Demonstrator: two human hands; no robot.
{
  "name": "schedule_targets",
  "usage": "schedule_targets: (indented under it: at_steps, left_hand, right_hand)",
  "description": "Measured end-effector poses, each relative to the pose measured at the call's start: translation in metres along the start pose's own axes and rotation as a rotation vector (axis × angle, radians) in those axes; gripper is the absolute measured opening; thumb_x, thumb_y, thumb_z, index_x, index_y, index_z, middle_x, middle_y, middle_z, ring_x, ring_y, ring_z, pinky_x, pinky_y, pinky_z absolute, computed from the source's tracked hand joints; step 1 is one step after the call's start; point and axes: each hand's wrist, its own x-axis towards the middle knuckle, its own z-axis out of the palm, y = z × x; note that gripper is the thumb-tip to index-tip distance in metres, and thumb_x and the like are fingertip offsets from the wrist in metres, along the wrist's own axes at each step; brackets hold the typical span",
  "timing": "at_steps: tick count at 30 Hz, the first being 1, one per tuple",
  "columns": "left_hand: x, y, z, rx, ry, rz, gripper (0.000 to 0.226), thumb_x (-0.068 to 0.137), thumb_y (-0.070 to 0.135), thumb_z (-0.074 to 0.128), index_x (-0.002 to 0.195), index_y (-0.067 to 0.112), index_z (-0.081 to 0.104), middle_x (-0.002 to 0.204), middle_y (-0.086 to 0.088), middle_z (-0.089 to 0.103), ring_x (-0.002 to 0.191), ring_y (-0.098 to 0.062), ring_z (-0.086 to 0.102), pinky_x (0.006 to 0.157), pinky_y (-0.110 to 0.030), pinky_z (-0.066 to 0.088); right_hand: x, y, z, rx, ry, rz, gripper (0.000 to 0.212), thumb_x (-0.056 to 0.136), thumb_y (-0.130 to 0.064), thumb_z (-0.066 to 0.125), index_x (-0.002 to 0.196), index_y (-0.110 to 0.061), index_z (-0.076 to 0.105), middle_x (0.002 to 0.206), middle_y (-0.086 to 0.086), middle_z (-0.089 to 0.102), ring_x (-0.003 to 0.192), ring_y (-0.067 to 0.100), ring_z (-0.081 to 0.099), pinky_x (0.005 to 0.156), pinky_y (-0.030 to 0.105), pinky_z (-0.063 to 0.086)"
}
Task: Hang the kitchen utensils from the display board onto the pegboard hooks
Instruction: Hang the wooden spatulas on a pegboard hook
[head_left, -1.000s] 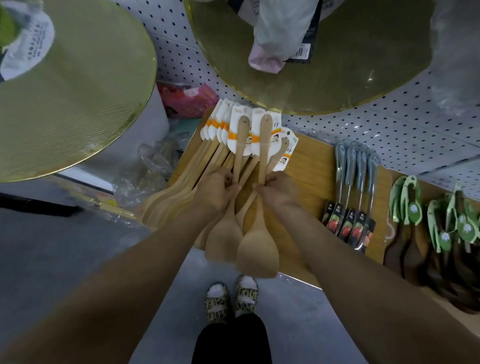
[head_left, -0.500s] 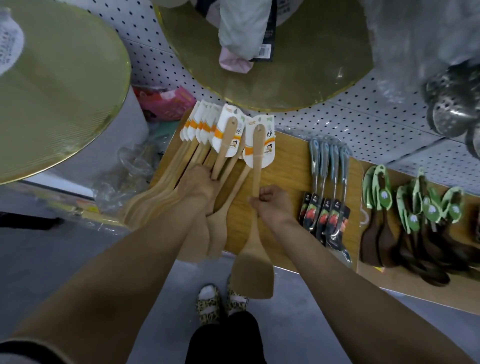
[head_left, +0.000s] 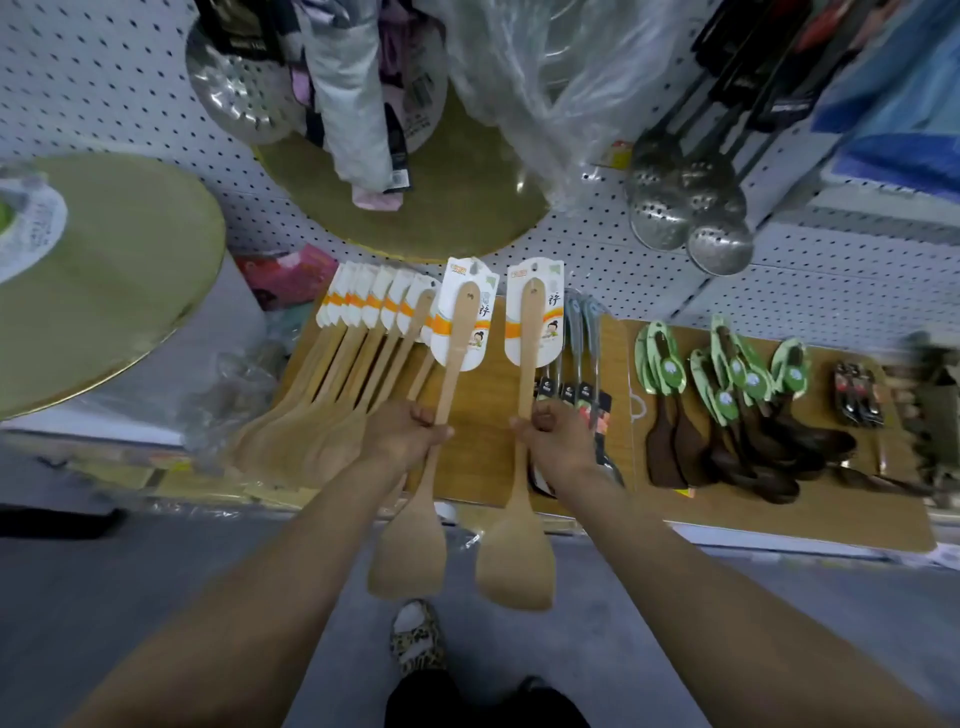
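My left hand (head_left: 404, 434) grips the handle of one wooden spatula (head_left: 415, 519), my right hand (head_left: 558, 441) grips a second wooden spatula (head_left: 517, 525); both hang blade-down over the floor, card labels at top. Just beyond my hands, more labelled spatulas (head_left: 332, 395) lie fanned on the wooden display board (head_left: 483, 457). Further right rest dark spoons with green tags (head_left: 727, 415). Behind rises the white pegboard (head_left: 649, 280), where perforated metal ladles (head_left: 685, 208) hang.
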Motion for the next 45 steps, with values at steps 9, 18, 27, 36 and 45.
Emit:
schedule_targets:
  at_steps: [9, 18, 27, 36, 45]
  left_hand:
    - [-0.124, 0.063, 0.126, 0.028, -0.078, 0.201, 0.025, 0.073, 0.015, 0.085, 0.069, 0.014, 0.061, 0.074, -0.003, 0.067, 0.086, -0.026, 0.068, 0.082, -0.041, 0.057]
    - [-0.281, 0.15, 0.346, 0.079, -0.25, 0.465, 0.024, 0.076, 0.012, 0.083, 0.08, 0.012, 0.059, 0.069, 0.003, 0.063, 0.062, -0.008, 0.059, 0.048, -0.013, 0.044]
    - [-0.378, 0.276, 0.511, 0.105, -0.387, 0.714, 0.027, 0.07, 0.014, 0.087, 0.076, 0.015, 0.062, 0.078, -0.004, 0.072, 0.079, -0.022, 0.071, 0.074, -0.031, 0.055]
    - [-0.411, 0.388, 0.686, 0.0, -0.594, 0.783, 0.029, 0.072, -0.003, 0.082, 0.093, -0.004, 0.062, 0.075, -0.013, 0.066, 0.068, -0.022, 0.068, 0.056, -0.021, 0.058]
    - [-0.415, 0.49, 0.845, 0.007, -0.618, 0.823, 0.028, 0.07, 0.003, 0.085, 0.086, 0.004, 0.062, 0.066, -0.004, 0.061, 0.066, -0.019, 0.066, 0.071, -0.033, 0.06]
  right_hand:
    - [-0.051, 0.067, -0.163, 0.141, 0.166, -0.088, 0.019, 0.092, -0.036, 0.069, 0.087, -0.018, 0.071, 0.082, 0.002, 0.07, 0.079, 0.022, 0.065, 0.075, 0.037, 0.054]
    - [-0.125, 0.188, -0.429, 0.305, 0.375, -0.12, 0.016, 0.094, -0.03, 0.067, 0.079, -0.023, 0.07, 0.076, 0.0, 0.069, 0.078, 0.025, 0.067, 0.075, 0.039, 0.056]
    - [-0.171, 0.255, -0.643, 0.525, 0.612, -0.26, 0.016, 0.092, -0.004, 0.068, 0.106, -0.012, 0.066, 0.076, 0.007, 0.067, 0.073, 0.026, 0.067, 0.074, 0.048, 0.061]
    - [-0.141, 0.308, -0.826, 0.594, 0.823, -0.272, 0.019, 0.097, -0.032, 0.065, 0.089, -0.015, 0.068, 0.079, 0.003, 0.063, 0.078, 0.023, 0.062, 0.08, 0.051, 0.058]
    - [-0.082, 0.341, -0.989, 0.535, 0.875, -0.279, 0.003, 0.094, -0.02, 0.069, 0.094, -0.019, 0.066, 0.085, 0.005, 0.07, 0.083, 0.022, 0.068, 0.076, 0.036, 0.06]
